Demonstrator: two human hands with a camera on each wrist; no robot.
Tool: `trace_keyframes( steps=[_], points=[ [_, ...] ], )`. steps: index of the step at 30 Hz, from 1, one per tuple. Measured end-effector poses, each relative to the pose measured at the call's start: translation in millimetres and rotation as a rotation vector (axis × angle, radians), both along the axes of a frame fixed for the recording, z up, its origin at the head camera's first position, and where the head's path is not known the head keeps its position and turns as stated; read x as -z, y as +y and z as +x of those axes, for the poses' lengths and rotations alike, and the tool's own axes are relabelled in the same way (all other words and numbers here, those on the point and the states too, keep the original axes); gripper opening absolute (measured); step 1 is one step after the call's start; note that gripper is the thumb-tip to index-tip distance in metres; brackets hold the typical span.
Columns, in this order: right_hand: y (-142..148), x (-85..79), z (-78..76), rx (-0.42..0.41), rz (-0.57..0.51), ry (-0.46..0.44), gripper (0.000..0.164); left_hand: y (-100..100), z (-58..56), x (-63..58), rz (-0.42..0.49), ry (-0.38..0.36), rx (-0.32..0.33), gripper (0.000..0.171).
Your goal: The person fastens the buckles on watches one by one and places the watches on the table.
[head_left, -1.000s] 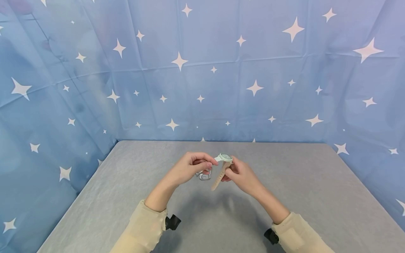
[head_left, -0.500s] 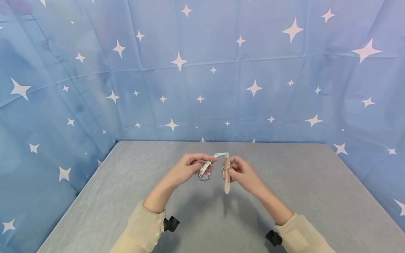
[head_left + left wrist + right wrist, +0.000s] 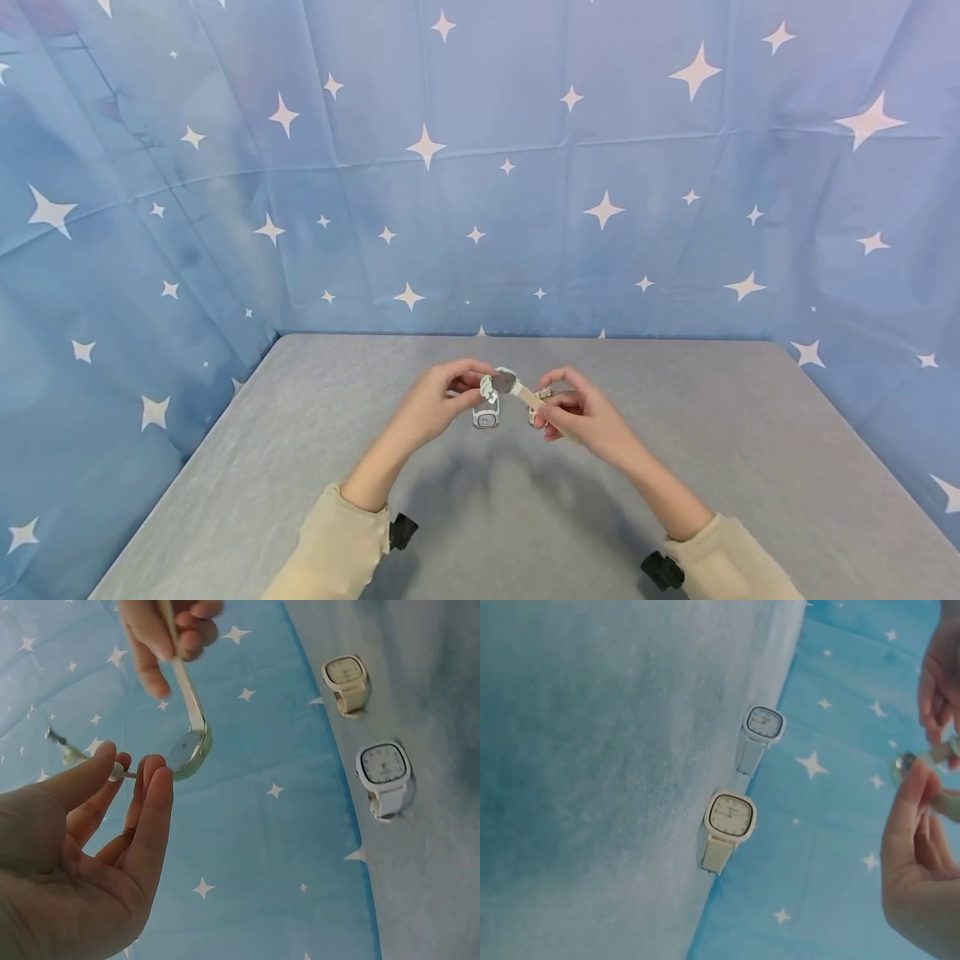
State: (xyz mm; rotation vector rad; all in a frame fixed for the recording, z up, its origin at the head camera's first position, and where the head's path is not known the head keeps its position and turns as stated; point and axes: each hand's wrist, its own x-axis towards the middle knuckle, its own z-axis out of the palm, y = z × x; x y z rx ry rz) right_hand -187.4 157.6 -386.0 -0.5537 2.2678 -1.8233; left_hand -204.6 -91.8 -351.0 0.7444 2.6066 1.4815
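A pale green wristwatch (image 3: 505, 382) is held above the table between my two hands, its strap undone and the grey back of its case turned to the head view. My left hand (image 3: 444, 402) pinches the strap part on the buckle side, thumb against fingertips, as the left wrist view shows. The longer strap end is pinched by my right hand (image 3: 588, 417). Beneath the left hand, a white square watch (image 3: 486, 419) stands on the table. A beige square watch (image 3: 730, 816) stands to its right, partly hidden behind my right fingers in the head view.
The grey cloth-covered table (image 3: 712, 467) reaches back to a blue curtain (image 3: 525, 192) with white stars. Beige sleeves cover both forearms, and a small black wrist camera (image 3: 402, 531) juts from the left cuff, with another camera (image 3: 663, 571) on the right.
The held watch has been turned over, from face up to case back showing. Its long strap, which hung down, now slants toward my right hand. The right forearm has shifted slightly right.
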Motion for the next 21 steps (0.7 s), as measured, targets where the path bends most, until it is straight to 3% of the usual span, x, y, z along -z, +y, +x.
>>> trace_keyframes(
  steps=[6, 9, 14, 17, 21],
  points=[
    [9.0, -3.3, 2.6, -0.069, -0.034, -0.09, 0.017, 0.0, -1.0, 3.3, -0.016, 0.023, -0.055, 0.02],
    [13.1, -6.0, 2.8, -0.095, -0.109, -0.17, 0.015, -0.5, -1.8, 4.5, -0.016, 0.029, -0.085, 0.017],
    [19.6, -10.6, -1.0, -0.206, -0.35, -0.248, 0.038, -2.2, -3.9, 7.1, -0.015, 0.039, -0.134, 0.01],
    [21.7, -11.6, -1.9, -0.243, -0.428, -0.225, 0.038, -3.4, -5.3, 8.3, 0.035, 0.011, -0.098, 0.01],
    [20.2, -11.1, -0.4, -0.117, -0.373, -0.142, 0.025, -4.9, -6.4, 9.5, 0.123, -0.052, -0.02, 0.012]
  ],
)
